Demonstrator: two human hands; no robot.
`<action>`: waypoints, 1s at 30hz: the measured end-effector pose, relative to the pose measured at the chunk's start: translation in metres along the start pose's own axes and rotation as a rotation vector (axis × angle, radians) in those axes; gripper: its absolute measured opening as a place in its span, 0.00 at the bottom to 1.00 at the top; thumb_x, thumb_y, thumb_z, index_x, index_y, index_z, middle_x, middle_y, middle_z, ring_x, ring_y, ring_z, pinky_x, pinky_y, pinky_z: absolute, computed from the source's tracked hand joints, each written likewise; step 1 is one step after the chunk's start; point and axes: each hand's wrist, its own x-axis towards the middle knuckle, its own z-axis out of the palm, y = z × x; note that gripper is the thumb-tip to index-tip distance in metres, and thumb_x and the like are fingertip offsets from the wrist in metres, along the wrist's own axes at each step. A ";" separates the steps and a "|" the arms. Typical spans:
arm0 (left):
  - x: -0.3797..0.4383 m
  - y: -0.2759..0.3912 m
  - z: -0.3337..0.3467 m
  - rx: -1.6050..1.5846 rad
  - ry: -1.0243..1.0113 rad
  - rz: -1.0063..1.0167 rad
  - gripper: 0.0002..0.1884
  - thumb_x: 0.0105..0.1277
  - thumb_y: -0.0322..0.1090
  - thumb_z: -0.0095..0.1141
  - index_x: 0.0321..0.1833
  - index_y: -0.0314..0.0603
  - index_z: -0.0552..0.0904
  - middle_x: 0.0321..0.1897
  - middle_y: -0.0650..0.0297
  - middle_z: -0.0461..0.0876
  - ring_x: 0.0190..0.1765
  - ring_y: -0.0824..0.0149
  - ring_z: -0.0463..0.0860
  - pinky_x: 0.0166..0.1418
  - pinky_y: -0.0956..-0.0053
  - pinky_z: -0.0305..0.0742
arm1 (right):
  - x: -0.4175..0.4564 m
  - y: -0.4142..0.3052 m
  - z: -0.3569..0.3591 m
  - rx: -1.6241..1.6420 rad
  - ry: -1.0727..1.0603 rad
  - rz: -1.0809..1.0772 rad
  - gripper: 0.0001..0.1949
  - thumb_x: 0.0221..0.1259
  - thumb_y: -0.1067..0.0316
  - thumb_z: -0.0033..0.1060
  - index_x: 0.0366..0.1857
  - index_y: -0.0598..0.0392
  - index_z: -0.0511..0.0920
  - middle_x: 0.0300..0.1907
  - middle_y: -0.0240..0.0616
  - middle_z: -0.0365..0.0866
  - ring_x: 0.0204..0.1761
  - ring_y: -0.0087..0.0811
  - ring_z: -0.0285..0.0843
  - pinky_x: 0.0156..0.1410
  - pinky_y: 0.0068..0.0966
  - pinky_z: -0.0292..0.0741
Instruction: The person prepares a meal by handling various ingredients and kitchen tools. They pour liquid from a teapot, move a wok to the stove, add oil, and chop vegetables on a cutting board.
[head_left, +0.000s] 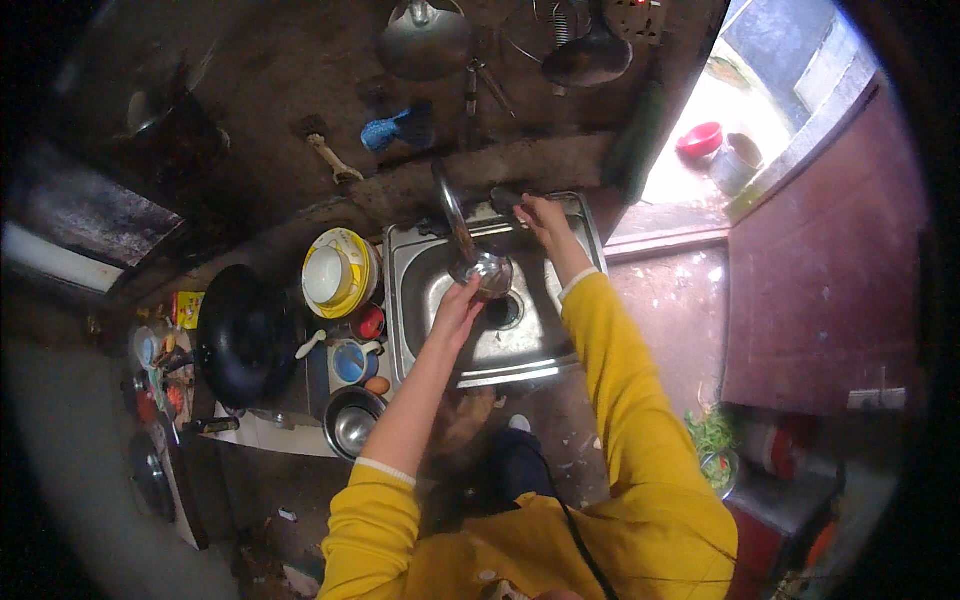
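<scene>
My left hand (459, 309) holds a shiny, rounded vessel (487, 276), glass or metal, under the spout of a curved metal faucet (452, 206). The vessel hangs over the stainless steel sink (420, 300), close to its drain (506, 311). My right hand (541, 217) is at the sink's back right edge, its fingers at a dark rounded object (506, 199). Whether they grip it is hard to tell.
Left of the sink stand stacked bowls and plates (337, 274), a red-topped container (369, 322), a blue-lined mug (352, 361), an egg (377, 385), a metal bowl (354, 429) and a black wok (244, 337). Ladles (589, 60) hang on the wall.
</scene>
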 end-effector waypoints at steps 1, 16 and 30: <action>0.001 0.002 0.000 0.012 0.018 -0.014 0.15 0.66 0.48 0.67 0.43 0.49 0.78 0.43 0.70 0.82 0.45 0.74 0.78 0.54 0.76 0.71 | 0.000 0.004 0.009 -0.017 -0.010 -0.041 0.09 0.65 0.77 0.57 0.47 0.64 0.76 0.42 0.44 0.79 0.42 0.36 0.81 0.50 0.30 0.86; -0.004 -0.004 -0.013 1.671 0.217 0.517 0.10 0.64 0.41 0.64 0.37 0.43 0.86 0.36 0.59 0.85 0.47 0.56 0.84 0.70 0.42 0.57 | -0.028 0.009 0.010 -1.298 -0.075 -0.663 0.33 0.61 0.59 0.65 0.69 0.59 0.67 0.68 0.59 0.69 0.71 0.56 0.65 0.75 0.40 0.63; -0.022 0.006 -0.037 2.191 0.098 1.094 0.05 0.58 0.30 0.55 0.31 0.44 0.84 0.28 0.61 0.82 0.49 0.62 0.81 0.80 0.36 0.42 | -0.042 0.015 0.004 -1.684 -0.126 -0.789 0.29 0.59 0.69 0.61 0.67 0.60 0.69 0.72 0.52 0.64 0.72 0.49 0.63 0.73 0.40 0.67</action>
